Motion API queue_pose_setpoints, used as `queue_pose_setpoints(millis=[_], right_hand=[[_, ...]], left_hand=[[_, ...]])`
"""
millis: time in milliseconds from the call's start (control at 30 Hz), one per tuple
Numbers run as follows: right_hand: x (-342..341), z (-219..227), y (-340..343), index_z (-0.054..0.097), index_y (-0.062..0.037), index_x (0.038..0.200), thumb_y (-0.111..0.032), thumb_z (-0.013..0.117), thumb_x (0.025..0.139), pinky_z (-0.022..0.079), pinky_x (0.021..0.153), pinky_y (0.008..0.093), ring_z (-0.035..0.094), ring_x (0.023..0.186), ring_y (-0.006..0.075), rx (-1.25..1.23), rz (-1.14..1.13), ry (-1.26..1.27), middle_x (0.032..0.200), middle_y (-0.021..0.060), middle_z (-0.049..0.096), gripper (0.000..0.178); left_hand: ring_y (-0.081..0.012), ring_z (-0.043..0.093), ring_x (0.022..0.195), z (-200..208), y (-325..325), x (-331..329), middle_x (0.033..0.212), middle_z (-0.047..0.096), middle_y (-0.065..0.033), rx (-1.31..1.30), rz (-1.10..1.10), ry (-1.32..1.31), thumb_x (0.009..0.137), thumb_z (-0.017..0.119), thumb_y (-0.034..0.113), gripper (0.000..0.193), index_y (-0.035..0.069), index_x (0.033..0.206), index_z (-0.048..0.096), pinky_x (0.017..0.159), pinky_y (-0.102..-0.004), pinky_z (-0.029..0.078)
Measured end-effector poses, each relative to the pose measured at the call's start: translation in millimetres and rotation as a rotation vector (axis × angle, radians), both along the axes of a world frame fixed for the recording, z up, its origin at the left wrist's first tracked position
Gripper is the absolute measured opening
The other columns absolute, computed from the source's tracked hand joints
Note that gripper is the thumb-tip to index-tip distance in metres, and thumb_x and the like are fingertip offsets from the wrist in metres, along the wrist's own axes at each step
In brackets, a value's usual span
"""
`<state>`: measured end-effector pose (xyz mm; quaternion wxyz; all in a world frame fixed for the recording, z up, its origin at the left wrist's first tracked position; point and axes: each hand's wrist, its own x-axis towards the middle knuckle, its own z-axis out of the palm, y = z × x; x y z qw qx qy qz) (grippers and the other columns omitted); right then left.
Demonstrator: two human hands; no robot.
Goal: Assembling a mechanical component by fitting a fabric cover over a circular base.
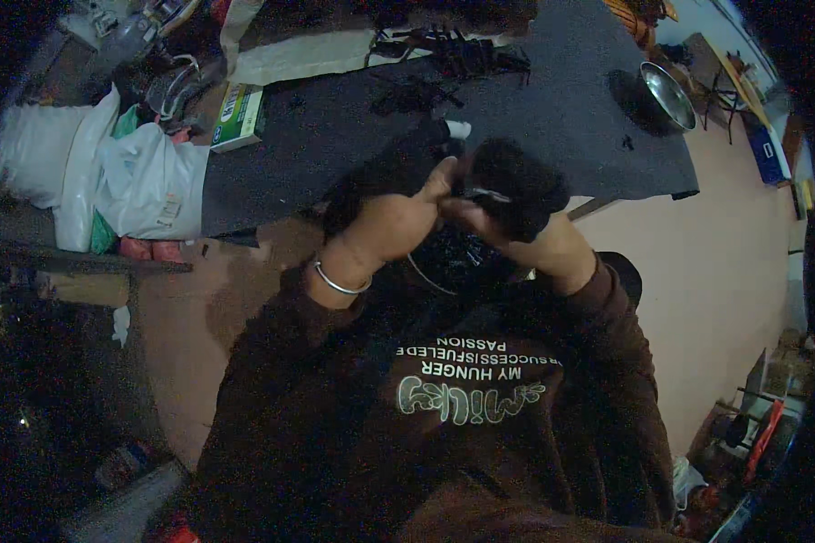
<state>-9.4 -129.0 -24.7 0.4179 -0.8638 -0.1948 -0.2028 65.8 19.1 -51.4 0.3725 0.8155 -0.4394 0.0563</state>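
Both hands meet in front of my chest, over the near edge of the grey-covered table. My left hand, with a silver bangle at its wrist, is closed, thumb pressed toward the other hand. My right hand is closed too, partly covered by a black, cloth-like bundle. More black material lies over the left hand's far side, with a small white piece at its end. What the fingertips pinch is too dark and blurred to make out. Below the hands, a container of shiny black pieces sits near my lap.
Tangled black pieces lie at the table's far side beside a pale sheet. A green and white box and white plastic bags stand at left. A metal bowl sits at the right.
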Motion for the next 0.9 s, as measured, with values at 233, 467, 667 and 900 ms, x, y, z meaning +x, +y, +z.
queue_pose_setpoints(millis=[233, 467, 667, 900], right_hand=[[6.1, -8.6, 9.4, 0.054, -0.0016, 0.073, -0.015, 0.058, 0.074, 0.038, 0.052, 0.021, 0.047, 0.057, 0.0091, 0.358, -0.226, 0.217, 0.061, 0.0016, 0.05, 0.014], [4.2, 0.3, 0.3, 0.053, -0.0016, 0.074, -0.027, 0.047, 0.081, 0.035, 0.05, 0.0214, 0.041, 0.056, 0.0067, 0.336, -0.014, 0.282, 0.061, -0.0006, 0.048, 0.027], [5.4, -0.2, -0.6, 0.05, -0.0013, 0.074, -0.034, 0.039, 0.084, 0.034, 0.048, 0.0226, 0.041, 0.054, 0.0079, 0.193, 0.003, 0.388, 0.058, -0.0004, 0.045, 0.036], [12.5, -21.1, 9.9, 0.05, -0.003, 0.07, -0.035, 0.038, 0.084, 0.033, 0.045, 0.0227, 0.04, 0.051, 0.0074, 0.371, -0.076, 0.545, 0.055, 0.0001, 0.045, 0.037]], left_hand=[[-0.026, 0.054, 0.073, 25.2, -2.9, -18.6, 0.083, 0.055, -0.0144, -0.311, -0.051, -0.145, 0.075, 0.049, 0.007, 0.024, -0.002, 0.097, 0.05, 0.065, -0.032, 0.044], [-0.026, 0.052, 0.07, 19.2, 2.8, -12.6, 0.078, 0.053, -0.0141, -0.214, 0.005, -0.432, 0.071, 0.052, 0.006, 0.019, -0.002, 0.089, 0.053, 0.066, -0.0333, 0.043], [-0.0272, 0.053, 0.072, 29.2, -1.0, -17.7, 0.079, 0.054, -0.015, -0.165, 0.0, -0.275, 0.069, 0.052, 0.005, 0.018, -0.003, 0.086, 0.053, 0.067, -0.0342, 0.043], [-0.0283, 0.054, 0.072, 32.6, -1.4, -23.5, 0.082, 0.055, -0.0157, -0.13, 0.078, -0.345, 0.071, 0.049, 0.005, 0.018, -0.001, 0.087, 0.054, 0.066, -0.0346, 0.043]])
